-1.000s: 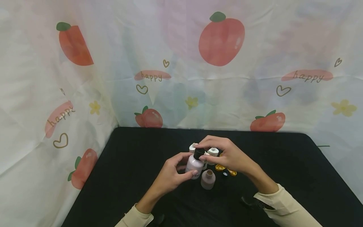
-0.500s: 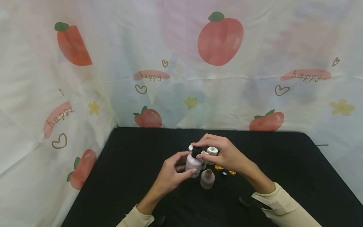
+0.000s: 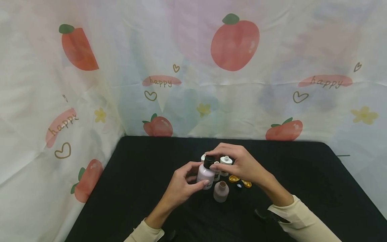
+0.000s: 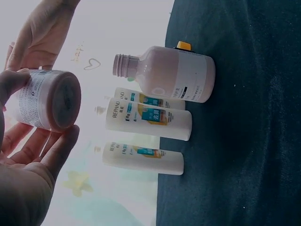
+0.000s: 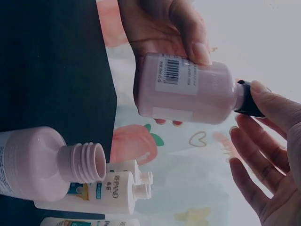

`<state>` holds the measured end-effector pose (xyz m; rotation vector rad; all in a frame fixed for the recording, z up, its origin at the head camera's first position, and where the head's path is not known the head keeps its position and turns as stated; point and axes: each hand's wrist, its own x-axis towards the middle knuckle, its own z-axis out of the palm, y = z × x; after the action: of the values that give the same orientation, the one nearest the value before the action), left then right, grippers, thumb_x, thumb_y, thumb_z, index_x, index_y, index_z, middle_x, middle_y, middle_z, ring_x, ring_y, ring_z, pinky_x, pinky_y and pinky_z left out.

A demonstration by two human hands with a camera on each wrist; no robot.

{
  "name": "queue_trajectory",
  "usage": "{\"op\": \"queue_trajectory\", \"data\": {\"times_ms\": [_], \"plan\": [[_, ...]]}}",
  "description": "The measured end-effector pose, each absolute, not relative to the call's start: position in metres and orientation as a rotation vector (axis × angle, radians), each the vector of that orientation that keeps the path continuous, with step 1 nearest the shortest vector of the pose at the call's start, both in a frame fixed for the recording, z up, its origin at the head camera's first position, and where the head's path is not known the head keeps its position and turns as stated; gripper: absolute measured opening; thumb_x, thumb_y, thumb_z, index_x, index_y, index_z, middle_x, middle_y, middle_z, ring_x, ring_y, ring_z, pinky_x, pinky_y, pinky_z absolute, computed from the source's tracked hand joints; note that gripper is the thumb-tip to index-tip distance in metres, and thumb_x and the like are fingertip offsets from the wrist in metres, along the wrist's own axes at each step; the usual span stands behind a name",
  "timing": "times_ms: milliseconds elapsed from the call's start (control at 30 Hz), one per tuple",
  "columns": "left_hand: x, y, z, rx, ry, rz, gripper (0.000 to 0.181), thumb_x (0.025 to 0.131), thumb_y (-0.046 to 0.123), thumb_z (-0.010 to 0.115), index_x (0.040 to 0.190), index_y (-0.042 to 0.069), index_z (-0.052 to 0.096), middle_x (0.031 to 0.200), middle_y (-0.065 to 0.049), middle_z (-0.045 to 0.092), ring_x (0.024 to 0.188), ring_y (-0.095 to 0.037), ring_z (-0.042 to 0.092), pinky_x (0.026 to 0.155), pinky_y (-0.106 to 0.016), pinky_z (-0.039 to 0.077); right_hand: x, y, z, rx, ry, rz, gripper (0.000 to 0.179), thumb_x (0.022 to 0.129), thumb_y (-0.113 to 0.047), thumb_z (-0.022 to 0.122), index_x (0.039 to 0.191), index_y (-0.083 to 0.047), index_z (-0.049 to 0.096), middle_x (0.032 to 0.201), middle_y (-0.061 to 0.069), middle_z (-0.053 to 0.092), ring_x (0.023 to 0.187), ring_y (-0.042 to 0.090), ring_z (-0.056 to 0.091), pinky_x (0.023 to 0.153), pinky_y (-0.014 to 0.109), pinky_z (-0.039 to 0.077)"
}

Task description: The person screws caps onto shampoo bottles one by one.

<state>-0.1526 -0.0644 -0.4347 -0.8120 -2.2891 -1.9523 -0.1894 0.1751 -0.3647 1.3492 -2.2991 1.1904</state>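
Observation:
My left hand [image 3: 182, 183] grips a pale pink bottle [image 5: 188, 89] round its body, thumb on the near side. The bottle is held up off the table, and its base faces the left wrist camera. My right hand [image 3: 242, 163] pinches the black cap [image 5: 249, 99] on the bottle's neck between thumb and fingers. In the right wrist view its other fingers spread apart below the cap. A second pink bottle [image 4: 174, 73] stands uncapped on the table, just in front of the held one, its threaded neck bare.
Several white shampoo bottles [image 4: 148, 117] without caps stand behind the pink ones. To the right lie yellow caps [image 3: 247, 184] and a small dark cap [image 3: 240, 184]. The black table [image 3: 145, 161] ends at a printed curtain [image 3: 260, 111] at the back and left.
Both hands have shifted very slightly left with the bottle between them. The right hand keeps its fingers on the cap, and the left keeps its grip.

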Motion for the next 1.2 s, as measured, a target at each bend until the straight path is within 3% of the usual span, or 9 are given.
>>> {"op": "queue_trajectory", "data": {"times_ms": [533,733,933,1200], "plan": [[-0.151,-0.058,-0.432,-0.852,-2.222,-1.979,0.045,0.090,0.015,0.080,0.131,0.012,0.062,0.126,-0.008,0.067,0.115,-0.022,0.066,0.091,-0.032,0.058,-0.186,0.161,-0.368,1.323,-2.248,1.355,0.043,0.086,-0.006,0.081,0.127,-0.015,0.069,0.113,0.002,0.072,0.102,0.011,0.066,0.088,0.027,0.055],[-0.151,-0.059,-0.431,-0.815,-2.227,-2.004,0.048,0.089,0.014,0.080,0.133,0.012,0.061,0.131,-0.009,0.064,0.117,-0.023,0.065,0.092,-0.032,0.058,-0.184,0.161,-0.372,1.299,-2.289,1.358,0.047,0.087,-0.008,0.080,0.132,-0.014,0.067,0.122,0.000,0.071,0.108,0.012,0.066,0.085,0.031,0.057],[-0.150,-0.062,-0.430,-0.785,-2.235,-1.999,0.049,0.088,0.014,0.081,0.133,0.011,0.061,0.124,-0.010,0.066,0.114,-0.023,0.066,0.091,-0.032,0.058,-0.185,0.165,-0.373,1.266,-2.325,1.320,0.055,0.086,-0.011,0.082,0.138,-0.017,0.065,0.118,-0.004,0.070,0.101,0.013,0.065,0.077,0.029,0.055],[-0.151,-0.066,-0.430,-0.779,-2.251,-1.981,0.048,0.088,0.015,0.081,0.131,0.012,0.061,0.122,-0.009,0.066,0.112,-0.022,0.066,0.091,-0.032,0.058,-0.186,0.171,-0.372,1.267,-2.312,1.305,0.051,0.087,-0.009,0.081,0.135,-0.014,0.067,0.115,-0.006,0.071,0.105,0.012,0.064,0.079,0.027,0.055]]}}
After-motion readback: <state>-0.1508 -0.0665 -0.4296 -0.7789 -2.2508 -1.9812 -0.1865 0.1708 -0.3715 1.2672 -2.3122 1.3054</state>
